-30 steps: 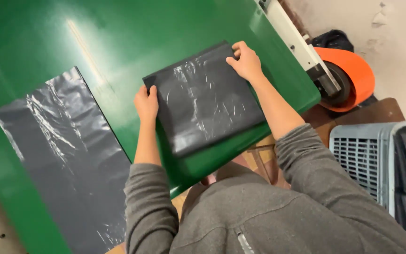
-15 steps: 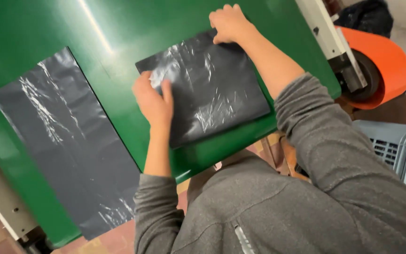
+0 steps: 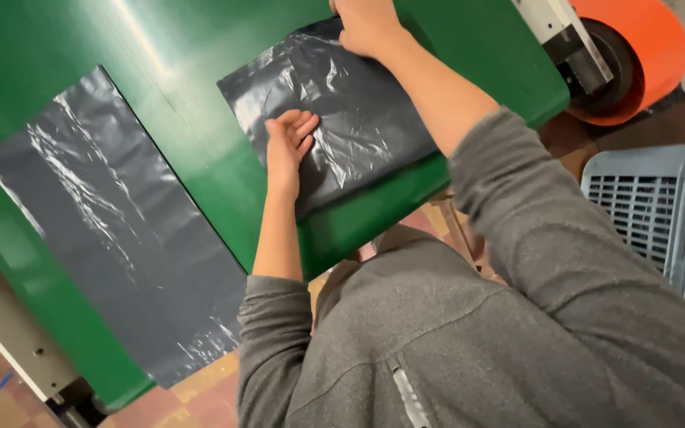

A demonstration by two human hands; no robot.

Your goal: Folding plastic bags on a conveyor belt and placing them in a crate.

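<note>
A folded dark grey plastic bag [image 3: 358,119] lies on the green table [image 3: 192,71] near its front edge. My left hand [image 3: 287,143] rests flat on the bag's left part, fingers together and palm down. My right hand [image 3: 366,24] presses on the bag's far corner at the top of the view, fingers curled over the plastic. A second dark grey plastic bag [image 3: 112,222], long and unfolded, lies flat on the table to the left, apart from both hands.
An orange roll [image 3: 644,55] on a grey and black machine bracket [image 3: 572,47] stands at the top right. A grey slatted crate [image 3: 660,214] sits at the right. A pale machine frame [image 3: 9,341] shows at the lower left over a tiled floor.
My left hand has slid from the bag's left edge onto its surface. My right hand stays at the far corner. The view has shifted closer.
</note>
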